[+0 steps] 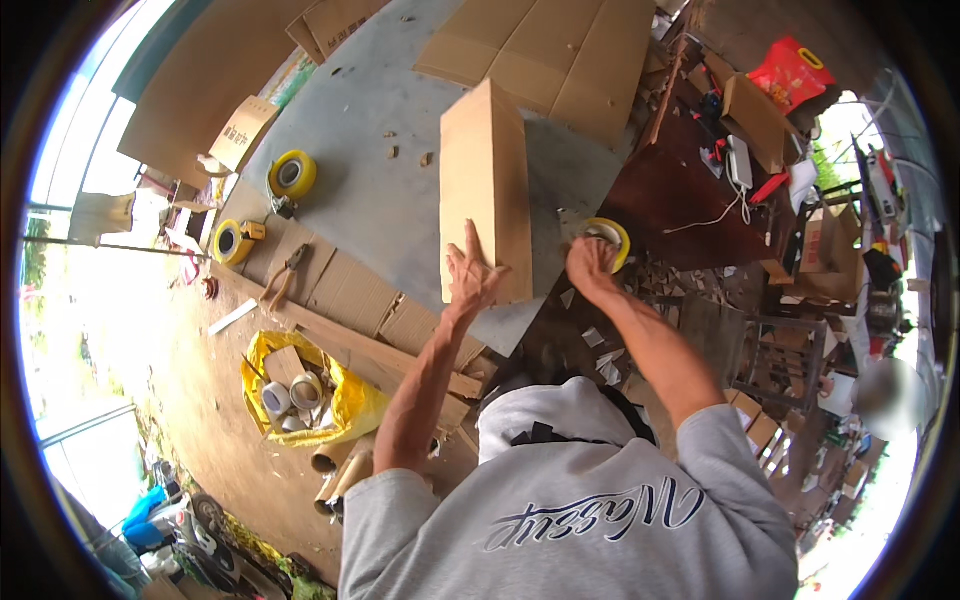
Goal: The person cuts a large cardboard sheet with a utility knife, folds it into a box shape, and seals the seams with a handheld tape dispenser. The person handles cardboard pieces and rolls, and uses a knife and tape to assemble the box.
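Observation:
A tall brown cardboard box [480, 165] stands on the grey tabletop [350, 150]. My left hand [474, 275] lies against its near end with the fingers spread, pressing on the cardboard and not gripping it. To the right of the box, my right hand [592, 262] is closed on a roll of yellow tape [624, 240] at the table's right edge. Its fingertips are partly hidden by the hand itself. Small scraps of cardboard [392, 152] lie to the left of the box.
Two more yellow tape rolls, one a tape roll [292, 175] and one a tape roll [233, 242], sit at left near pliers [287, 272]. A yellow bag [350, 415] of used cores stands below. Flat cardboard [545, 50] covers the far side; a dark red table [680, 190] adjoins at right.

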Demonstrator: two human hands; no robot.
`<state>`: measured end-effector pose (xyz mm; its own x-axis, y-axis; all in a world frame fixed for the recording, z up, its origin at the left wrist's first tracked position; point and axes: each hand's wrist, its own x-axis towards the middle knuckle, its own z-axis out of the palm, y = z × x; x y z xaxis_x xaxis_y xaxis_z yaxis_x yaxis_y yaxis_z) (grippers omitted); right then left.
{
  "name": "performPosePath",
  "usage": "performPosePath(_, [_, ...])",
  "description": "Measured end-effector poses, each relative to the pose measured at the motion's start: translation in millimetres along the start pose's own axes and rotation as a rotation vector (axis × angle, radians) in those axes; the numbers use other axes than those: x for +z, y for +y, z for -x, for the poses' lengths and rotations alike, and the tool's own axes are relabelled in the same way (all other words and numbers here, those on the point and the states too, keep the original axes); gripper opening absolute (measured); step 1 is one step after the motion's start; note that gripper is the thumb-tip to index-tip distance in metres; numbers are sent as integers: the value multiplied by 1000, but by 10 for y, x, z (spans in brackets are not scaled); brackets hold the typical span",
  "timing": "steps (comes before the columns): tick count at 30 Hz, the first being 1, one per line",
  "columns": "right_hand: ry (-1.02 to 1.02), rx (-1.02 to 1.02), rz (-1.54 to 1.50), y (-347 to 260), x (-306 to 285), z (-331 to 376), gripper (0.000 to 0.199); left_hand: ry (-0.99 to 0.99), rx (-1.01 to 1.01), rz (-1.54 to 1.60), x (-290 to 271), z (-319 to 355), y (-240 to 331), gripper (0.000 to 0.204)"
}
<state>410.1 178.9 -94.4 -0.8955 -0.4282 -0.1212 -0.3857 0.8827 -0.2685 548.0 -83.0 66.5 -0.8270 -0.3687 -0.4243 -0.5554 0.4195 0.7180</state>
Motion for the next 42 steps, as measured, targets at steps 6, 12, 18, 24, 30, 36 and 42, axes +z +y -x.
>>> performPosePath(6, [8, 294, -191, -577, -1817, 331, 57, 56, 42, 86, -35, 29, -49, 108])
performPosePath(12, [-256, -32, -115, -537, -1637, 1101, 42, 345, -29, 361, 41, 755, -405, 88])
performPosePath(18, [-445, -966, -83, -547, -1816, 720, 43, 317, -172, 682, 413, 700, -666, 82])
performPosePath(24, [-701, -1418, -118, -765, -1589, 31, 40, 239, -138, 740, 209, 445, -167, 83])
performPosePath(30, [-810, -1775, -213, -658, -1161, -527, 31, 228, -261, 459, 182, 436, -173, 98])
performPosePath(36, [-382, -1856, -664, 487, -901, -2187, 26, 226, -228, 500, 136, -71, -6, 81])
performPosePath(42, [-309, -916, -303, 494, -2403, -1610, 44, 504, -520, 1558, 788, 31, -1066, 45])
